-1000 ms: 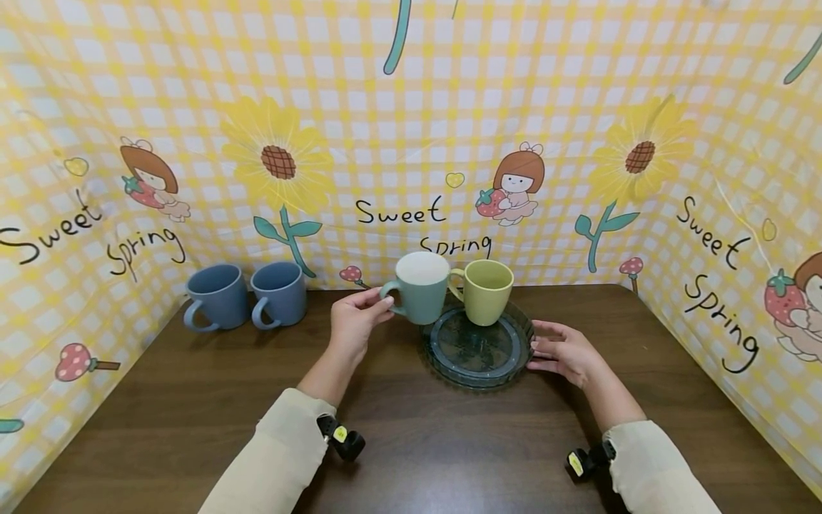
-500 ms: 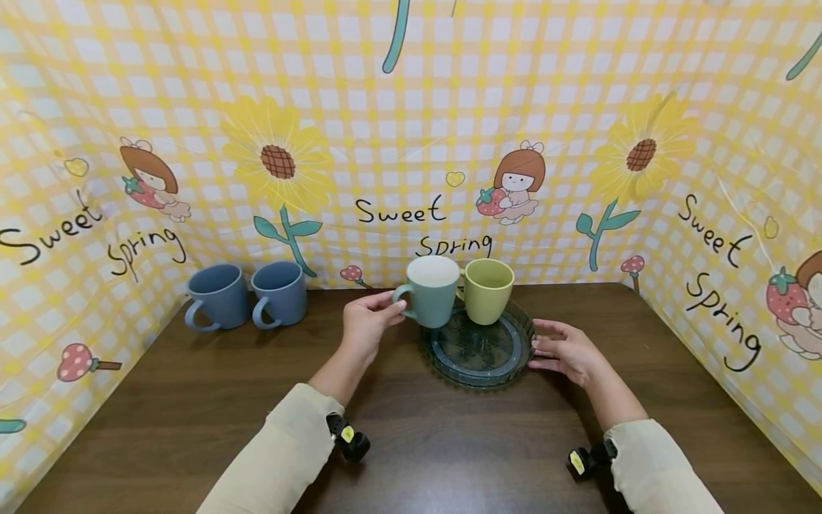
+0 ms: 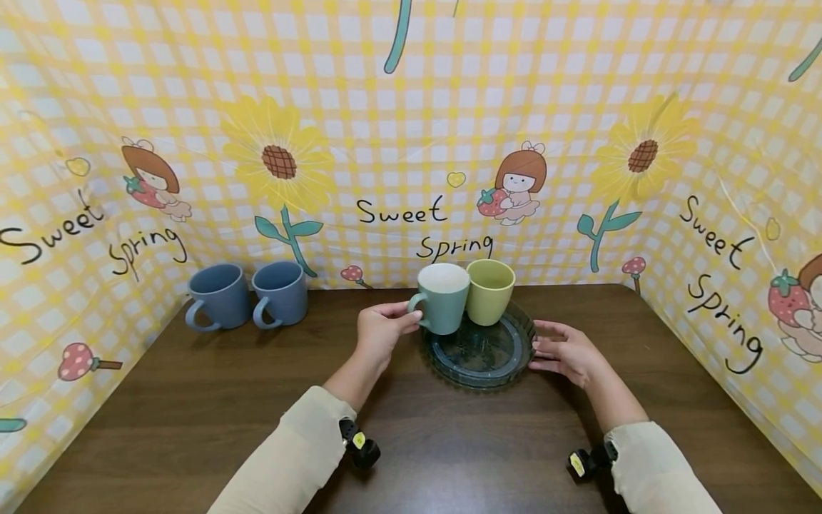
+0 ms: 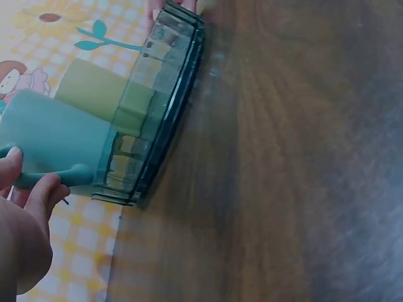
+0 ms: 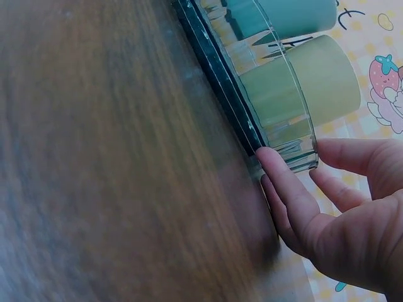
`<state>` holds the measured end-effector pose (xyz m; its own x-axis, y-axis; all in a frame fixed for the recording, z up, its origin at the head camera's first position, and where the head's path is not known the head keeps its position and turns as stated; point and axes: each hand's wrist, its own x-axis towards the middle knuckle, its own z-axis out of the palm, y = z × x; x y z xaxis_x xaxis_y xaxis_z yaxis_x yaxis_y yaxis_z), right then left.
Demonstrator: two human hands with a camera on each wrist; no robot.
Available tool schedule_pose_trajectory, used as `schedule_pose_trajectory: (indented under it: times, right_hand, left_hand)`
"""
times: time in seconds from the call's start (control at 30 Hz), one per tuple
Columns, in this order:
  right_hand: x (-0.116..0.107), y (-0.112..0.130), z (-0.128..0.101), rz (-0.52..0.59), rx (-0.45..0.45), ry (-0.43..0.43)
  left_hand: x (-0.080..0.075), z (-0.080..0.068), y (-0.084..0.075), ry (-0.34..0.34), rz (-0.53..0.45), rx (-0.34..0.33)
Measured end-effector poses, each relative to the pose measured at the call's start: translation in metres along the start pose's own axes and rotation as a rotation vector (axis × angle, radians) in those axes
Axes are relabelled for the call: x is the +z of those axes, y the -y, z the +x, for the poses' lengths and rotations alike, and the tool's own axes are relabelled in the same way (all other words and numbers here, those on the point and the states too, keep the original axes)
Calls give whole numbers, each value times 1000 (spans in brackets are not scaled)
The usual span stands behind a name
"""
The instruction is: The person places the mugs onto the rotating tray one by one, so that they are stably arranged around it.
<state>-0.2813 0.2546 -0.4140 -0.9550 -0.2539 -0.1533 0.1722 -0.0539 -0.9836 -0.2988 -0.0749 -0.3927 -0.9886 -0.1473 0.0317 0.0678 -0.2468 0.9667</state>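
Two hands busy: left hand (image 3: 380, 335) pinches teal mug (image 3: 443, 308) handle over glass dish (image 3: 478, 363); right hand (image 3: 565, 353), fingers relaxed, steadies dish rim beside green mug (image 3: 489, 291).

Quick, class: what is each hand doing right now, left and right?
Left hand: grips the teal mug by its handle.
Right hand: open, fingers against the rim of the glass plate.
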Motion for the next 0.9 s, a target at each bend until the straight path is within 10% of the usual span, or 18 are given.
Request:
schedule_pose_trajectory:
  times: [0.9]
  right_hand:
    - [3,-1,-4,1,4,-32]
  left_hand:
    - [-4,8,25,50,93,0]
